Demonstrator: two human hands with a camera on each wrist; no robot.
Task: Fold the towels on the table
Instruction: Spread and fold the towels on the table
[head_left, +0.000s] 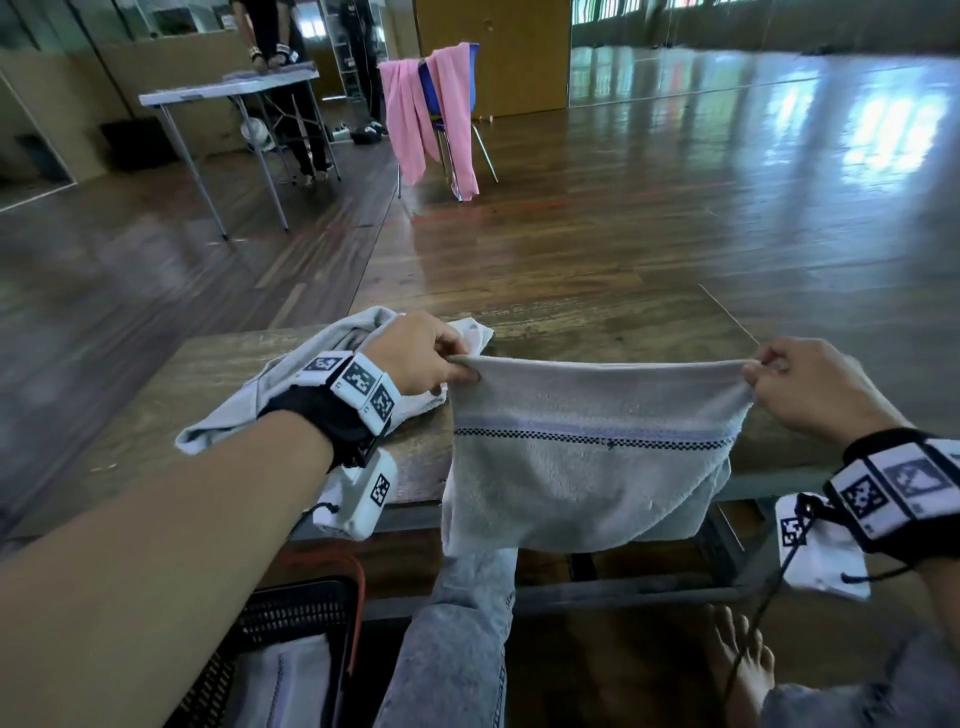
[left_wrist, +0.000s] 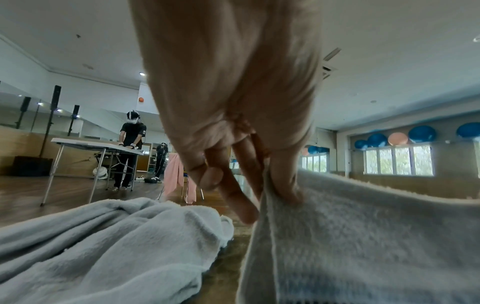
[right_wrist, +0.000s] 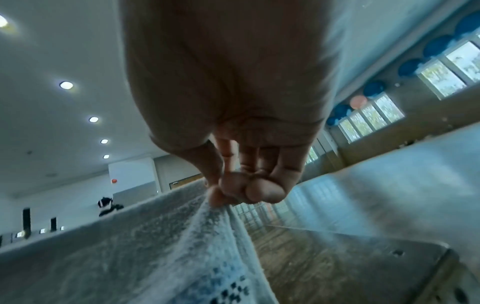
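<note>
A grey towel (head_left: 587, 462) with a blue and black checked stripe hangs stretched above the wooden table's (head_left: 597, 332) front edge, its lower part drooping past the edge. My left hand (head_left: 457, 364) pinches its upper left corner, and my right hand (head_left: 758, 371) pinches the upper right corner. The left wrist view shows thumb and fingers of the left hand (left_wrist: 270, 197) nipping the towel (left_wrist: 363, 236) edge. In the right wrist view the right hand (right_wrist: 221, 197) pinches the towel (right_wrist: 182, 236) corner. A second, crumpled pale towel (head_left: 322, 374) lies on the table under my left wrist, also the towel (left_wrist: 109, 242).
A black basket (head_left: 291, 623) holding a folded towel stands on the floor at lower left. My denim-clad knee (head_left: 462, 623) is under the table edge. Farther off, a blue chair draped with pink cloth (head_left: 431, 114) and a white table (head_left: 228, 88) with a person behind it.
</note>
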